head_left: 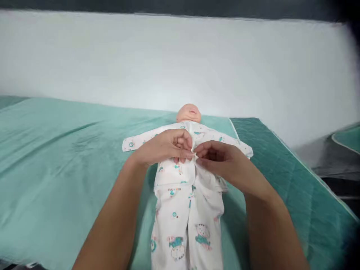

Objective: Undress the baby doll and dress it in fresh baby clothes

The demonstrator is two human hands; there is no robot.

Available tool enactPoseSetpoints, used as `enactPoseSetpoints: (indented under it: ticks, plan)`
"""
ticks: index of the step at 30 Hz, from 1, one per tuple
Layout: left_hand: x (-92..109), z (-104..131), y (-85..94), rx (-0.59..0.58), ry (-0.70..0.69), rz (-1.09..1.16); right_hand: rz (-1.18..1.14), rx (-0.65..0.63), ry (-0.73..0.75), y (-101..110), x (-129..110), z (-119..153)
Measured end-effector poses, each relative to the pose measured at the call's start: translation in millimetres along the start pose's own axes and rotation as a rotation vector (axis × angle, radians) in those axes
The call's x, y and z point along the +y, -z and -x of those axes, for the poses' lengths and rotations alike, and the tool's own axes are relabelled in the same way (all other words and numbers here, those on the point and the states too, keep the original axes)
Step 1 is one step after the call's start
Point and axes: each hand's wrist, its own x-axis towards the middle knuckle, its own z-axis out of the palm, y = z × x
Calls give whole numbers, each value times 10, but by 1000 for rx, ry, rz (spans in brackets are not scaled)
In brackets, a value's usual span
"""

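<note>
A baby doll [189, 113] lies on its back, its head toward the wall. It wears a white printed top [174, 174] with long sleeves spread to both sides, and matching white trousers [171, 221]. My left hand [176, 145] pinches the top's front edge at the middle of the chest. Close beside it, my right hand [215, 157] pinches the opposite front edge, fingertips nearly touching the left ones. Any fastener between the fingers is hidden or too small to make out. Below the hands the front edges hang together over the waist of the trousers.
A light green sheet [70, 168] with some creases covers the surface under the doll. To the right lies a darker green quilted cover [292, 187] with a pale edge. A white wall [140, 60] rises behind. Another green-topped surface [348, 137] stands at the far right.
</note>
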Motion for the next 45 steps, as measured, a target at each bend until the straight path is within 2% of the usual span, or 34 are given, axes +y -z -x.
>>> enactPoseSetpoints:
  ticks: [5,11,19,25,32,39,45]
  plan:
    - [18,-5,4,-24,24,-4,61,11,6,-16,-17,-18]
    - [48,-9,-37,20,68,-80,51,-12,47,-42,29,-49]
    - [37,15,-9,-26,43,-3,162,22,64,-80,28,-18]
    - [36,20,-1,-26,64,32,125,11,61,-71,43,-34]
    - [87,90,71,-170,161,-33,17,7,62,-73,52,-62]
    - [125,112,93,-60,241,-181,15,39,65,-73,88,-60]
    - [133,107,65,-73,238,-296,58,81,41,-105,82,-69]
